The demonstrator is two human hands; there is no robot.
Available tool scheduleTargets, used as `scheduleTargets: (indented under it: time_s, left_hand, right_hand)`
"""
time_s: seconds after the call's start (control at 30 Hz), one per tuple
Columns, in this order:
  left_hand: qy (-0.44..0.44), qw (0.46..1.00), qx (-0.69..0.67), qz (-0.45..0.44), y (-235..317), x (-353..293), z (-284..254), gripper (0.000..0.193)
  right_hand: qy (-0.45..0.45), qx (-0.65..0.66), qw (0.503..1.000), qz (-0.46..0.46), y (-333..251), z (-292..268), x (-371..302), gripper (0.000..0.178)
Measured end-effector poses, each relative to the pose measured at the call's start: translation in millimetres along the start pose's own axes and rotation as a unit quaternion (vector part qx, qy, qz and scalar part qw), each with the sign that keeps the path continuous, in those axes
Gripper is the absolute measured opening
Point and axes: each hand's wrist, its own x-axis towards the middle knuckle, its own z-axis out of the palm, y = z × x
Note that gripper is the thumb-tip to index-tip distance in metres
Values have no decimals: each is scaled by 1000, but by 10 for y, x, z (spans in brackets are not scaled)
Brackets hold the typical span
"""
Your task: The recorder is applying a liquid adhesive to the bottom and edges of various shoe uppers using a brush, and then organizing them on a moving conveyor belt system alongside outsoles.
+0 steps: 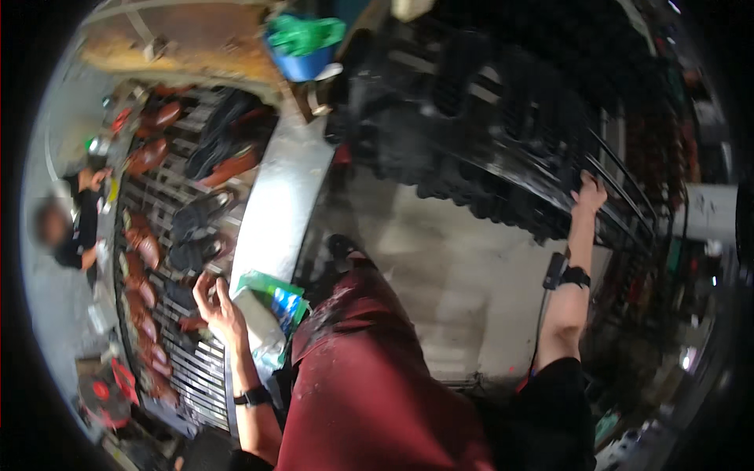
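Observation:
My left hand [221, 312] hovers at the edge of a slatted rack, its fingers curved and apart with nothing between them. Close by, a black shoe [188, 255] lies on the slats. A green and blue plastic packet [275, 298] and a pale wrapped block [259, 323] rest on a metal ledge [275, 200] beside that wrist. Stretched out to the right, my right hand [589, 193] is closed at the end of a rack full of black shoes [471, 118]. Whether it grips a shoe or the rack itself is hidden.
Brown shoes [141, 239] line the slatted rack on the left, with a person [82, 220] working beyond it. A blue tub [302, 59] holding a green bag stands at the far end. Metal rails [624, 177] jut out by my right hand. Pale floor [455, 282] lies between the racks.

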Motion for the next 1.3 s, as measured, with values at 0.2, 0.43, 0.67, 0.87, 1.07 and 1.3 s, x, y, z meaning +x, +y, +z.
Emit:
scheduleTargets:
  time_s: [0.2,0.43,0.67,0.87,1.07,1.3]
  left_hand:
    - [-173,984,-4,45,342,-277,186,24]
    - [-260,965,-30,31,434,-524,307,18]
    - [-161,979,119,31,747,-818,16,17]
    - [-180,977,88,72,429,-911,-70,16]
    - [-195,958,191,82,597,-832,23,27]
    - [-236,938,253,-25,1039,-792,78,32]
  right_hand:
    - [45,-129,948,-287,-145,-190,43,62]
    - [-55,-300,920,-245,-364,155,-454,97]
    - [-142,585,786,137,-977,-69,-1764,60]
    - [-132,475,867,-65,-975,101,-1585,54]
    - [60,-239,898,-365,-1149,737,-1163,57]
    - [-97,-46,983,-150,-1096,900,-924,77]
